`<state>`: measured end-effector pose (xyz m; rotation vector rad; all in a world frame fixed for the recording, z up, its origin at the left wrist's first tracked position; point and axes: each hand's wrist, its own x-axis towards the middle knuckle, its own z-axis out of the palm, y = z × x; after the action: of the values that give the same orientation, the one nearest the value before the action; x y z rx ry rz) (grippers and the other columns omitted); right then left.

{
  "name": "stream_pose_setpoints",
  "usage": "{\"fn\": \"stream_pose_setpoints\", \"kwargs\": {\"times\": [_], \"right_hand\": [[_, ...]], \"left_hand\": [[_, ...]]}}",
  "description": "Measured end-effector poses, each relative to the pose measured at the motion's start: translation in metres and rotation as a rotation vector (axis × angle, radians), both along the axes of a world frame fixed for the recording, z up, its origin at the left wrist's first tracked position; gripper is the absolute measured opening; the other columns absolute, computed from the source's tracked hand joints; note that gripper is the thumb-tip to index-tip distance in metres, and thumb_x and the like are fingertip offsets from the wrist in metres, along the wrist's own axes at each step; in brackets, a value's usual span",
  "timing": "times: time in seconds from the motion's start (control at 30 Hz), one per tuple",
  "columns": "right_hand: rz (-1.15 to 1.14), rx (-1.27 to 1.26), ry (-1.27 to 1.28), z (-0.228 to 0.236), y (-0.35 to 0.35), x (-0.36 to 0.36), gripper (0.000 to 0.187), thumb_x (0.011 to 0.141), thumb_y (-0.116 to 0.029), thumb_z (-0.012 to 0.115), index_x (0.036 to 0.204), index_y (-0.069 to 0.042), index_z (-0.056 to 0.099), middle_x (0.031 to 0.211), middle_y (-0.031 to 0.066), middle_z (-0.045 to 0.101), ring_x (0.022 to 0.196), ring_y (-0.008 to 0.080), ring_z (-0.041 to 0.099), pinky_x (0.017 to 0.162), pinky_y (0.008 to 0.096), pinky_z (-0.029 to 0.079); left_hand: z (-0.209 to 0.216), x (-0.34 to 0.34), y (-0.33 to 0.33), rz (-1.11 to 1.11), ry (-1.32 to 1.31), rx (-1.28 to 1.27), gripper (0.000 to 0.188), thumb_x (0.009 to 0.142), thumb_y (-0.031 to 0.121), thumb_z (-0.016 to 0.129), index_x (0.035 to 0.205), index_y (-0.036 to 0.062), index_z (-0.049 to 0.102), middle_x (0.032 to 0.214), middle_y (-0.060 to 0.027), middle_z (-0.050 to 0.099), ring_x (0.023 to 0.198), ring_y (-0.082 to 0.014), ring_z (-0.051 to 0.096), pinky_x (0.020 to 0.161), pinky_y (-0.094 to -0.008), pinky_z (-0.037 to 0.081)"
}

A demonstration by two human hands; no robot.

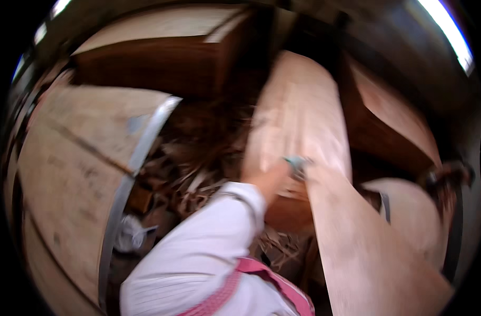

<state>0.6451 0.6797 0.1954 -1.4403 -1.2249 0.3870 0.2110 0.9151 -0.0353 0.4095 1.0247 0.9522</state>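
My left hand (274, 178), in a white sleeve, reaches to the near end of a stack of pale wood veneer sheets (295, 105) in the middle. Motion blur smears its fingers, so I cannot tell whether they are closed. Against the fingers is a small teal-and-grey thing (295, 162), too blurred to name. A long loose veneer sheet (367, 247) slants from beside that hand toward the lower right, its narrow end close to the fingers. My right hand does not show.
At the left stands a broad wooden board (82, 152) with a grey metal edge. Other veneer stacks lie at the far left (161, 31) and right (393, 110). Veneer scraps (198, 174) litter the floor, beside a white crumpled bag (131, 234). A rounded pale piece (409, 210) is at the right.
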Motion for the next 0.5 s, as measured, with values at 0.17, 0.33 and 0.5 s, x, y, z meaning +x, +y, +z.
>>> {"fn": "stream_pose_setpoints", "kwargs": {"times": [0.17,0.33,0.5], "right_hand": [[0.428,-0.077,0.003,-0.041,0.112,-0.114,0.007,0.085,-0.013,0.055,0.090,-0.010,0.051,0.082,-0.0003,0.051,0.072,0.0109,0.050,0.060,0.0260,0.037],[0.475,-0.131,-0.016,-0.074,0.148,-0.171,0.012,0.087,-0.016,0.053,0.097,-0.009,0.050,0.088,0.0011,0.052,0.079,0.0128,0.051,0.065,0.0281,0.038],[0.864,-0.155,0.019,-0.081,0.158,-0.292,0.018,0.089,-0.019,0.052,0.103,-0.008,0.049,0.095,0.0025,0.053,0.085,0.0148,0.051,0.071,0.0301,0.038]], "left_hand": [[-0.095,0.000,-0.006,-0.019,0.516,0.369,0.024,0.080,0.023,0.066,0.095,0.0042,0.069,0.087,-0.0113,0.067,0.076,-0.0214,0.063,0.069,-0.0409,0.054],[0.038,-0.011,-0.069,0.265,0.104,0.358,0.011,0.083,0.012,0.063,0.092,0.0077,0.068,0.078,-0.0051,0.065,0.070,-0.0170,0.062,0.060,-0.0344,0.054],[0.108,-0.152,-0.245,0.775,0.304,0.651,0.018,0.085,0.014,0.067,0.097,0.0013,0.066,0.084,-0.0037,0.065,0.074,-0.0119,0.060,0.068,-0.0283,0.052]]}}
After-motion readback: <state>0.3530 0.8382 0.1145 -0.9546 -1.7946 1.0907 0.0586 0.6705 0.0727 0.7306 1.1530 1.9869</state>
